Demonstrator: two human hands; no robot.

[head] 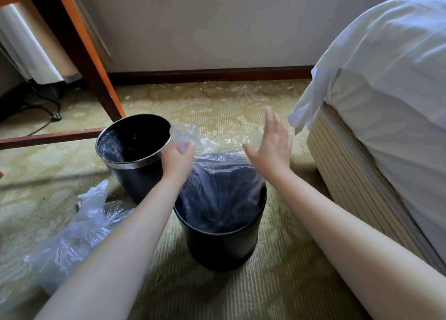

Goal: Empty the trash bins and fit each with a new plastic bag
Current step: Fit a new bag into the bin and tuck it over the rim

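My left hand (177,160) clenches the bunched edge of the bag (224,183), my right hand (270,144) hovers straight-fingered, holding nothing, and the bag hangs mouth-up in the upright bin (217,243).

Black bin (222,242) upright, clear bag (223,187) half inside it, second bin (135,174) with metal rim behind, perhaps lined, crumpled bag (72,232) lying at left

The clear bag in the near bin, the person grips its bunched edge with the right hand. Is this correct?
Not quite. The head view shows the left hand gripping the bunched edge of the clear bag in the near bin; the right hand is open and holds nothing.
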